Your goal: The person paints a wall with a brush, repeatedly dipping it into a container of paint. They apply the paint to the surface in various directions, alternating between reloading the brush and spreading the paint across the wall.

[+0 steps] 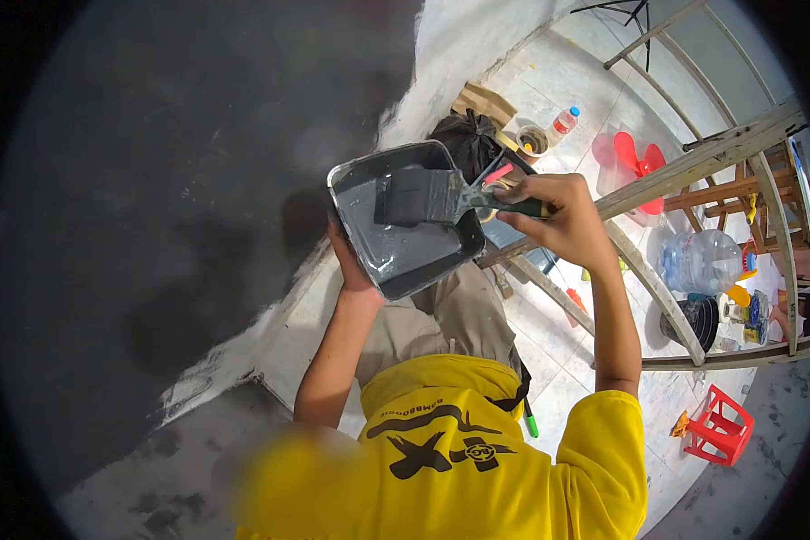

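Observation:
A square paint tray (405, 279) with dark grey paint inside is held up by my left hand (351, 265), whose fingers go under its left side and are partly hidden. My right hand (562, 211) grips the handle of a wide paintbrush (423, 196). The brush's grey-coated bristles are over the inside of the tray. To the left is a wall (180, 162) with dark grey paint and a ragged edge against white.
A metal ladder-like frame (693, 162) stands at the right. Beyond it are a large clear bottle (700, 261), a red fan blade (639, 162) and a red stool (722, 427). A black bag (466, 142), a cup (532, 140) and a small bottle (565, 121) sit behind the tray.

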Demonstrator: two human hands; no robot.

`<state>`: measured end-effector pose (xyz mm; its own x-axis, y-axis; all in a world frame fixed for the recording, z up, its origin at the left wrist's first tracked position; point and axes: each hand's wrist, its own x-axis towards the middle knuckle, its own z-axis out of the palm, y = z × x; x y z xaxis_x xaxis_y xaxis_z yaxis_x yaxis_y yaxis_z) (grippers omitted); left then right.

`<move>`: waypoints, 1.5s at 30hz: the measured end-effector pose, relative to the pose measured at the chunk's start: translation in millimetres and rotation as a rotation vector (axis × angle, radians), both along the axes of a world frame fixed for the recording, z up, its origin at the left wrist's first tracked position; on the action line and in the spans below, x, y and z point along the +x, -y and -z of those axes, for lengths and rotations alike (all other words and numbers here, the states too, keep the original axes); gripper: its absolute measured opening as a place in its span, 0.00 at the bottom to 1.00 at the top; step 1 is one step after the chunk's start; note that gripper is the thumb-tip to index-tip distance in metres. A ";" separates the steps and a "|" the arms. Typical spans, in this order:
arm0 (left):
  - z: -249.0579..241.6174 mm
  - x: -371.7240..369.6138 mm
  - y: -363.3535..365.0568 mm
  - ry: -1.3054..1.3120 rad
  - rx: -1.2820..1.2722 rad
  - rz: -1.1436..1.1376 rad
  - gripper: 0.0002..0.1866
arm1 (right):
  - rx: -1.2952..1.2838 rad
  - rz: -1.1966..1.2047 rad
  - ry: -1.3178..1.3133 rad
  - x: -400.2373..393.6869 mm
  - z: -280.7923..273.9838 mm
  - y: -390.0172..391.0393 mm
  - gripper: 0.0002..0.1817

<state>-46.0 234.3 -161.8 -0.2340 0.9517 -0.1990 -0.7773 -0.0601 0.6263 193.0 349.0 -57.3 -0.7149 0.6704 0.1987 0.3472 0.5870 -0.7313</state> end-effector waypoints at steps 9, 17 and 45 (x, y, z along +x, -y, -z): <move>29.1 -2.5 24.7 0.060 0.051 -0.111 0.37 | -0.114 0.096 -0.250 20.7 15.2 18.6 0.11; 68.5 -24.0 85.7 -0.349 0.147 -0.087 0.37 | -0.088 0.369 -0.401 -0.6 74.4 -61.2 0.15; 136.5 -47.8 142.5 0.146 -0.130 -0.078 0.32 | 0.161 0.494 -0.701 -93.6 74.4 -251.5 0.15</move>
<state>-93.8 91.8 -298.3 -0.2659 0.8958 -0.3561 -0.8564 -0.0500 0.5138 99.4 600.5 -131.7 -0.0275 0.7976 0.6026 0.0903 0.6024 -0.7931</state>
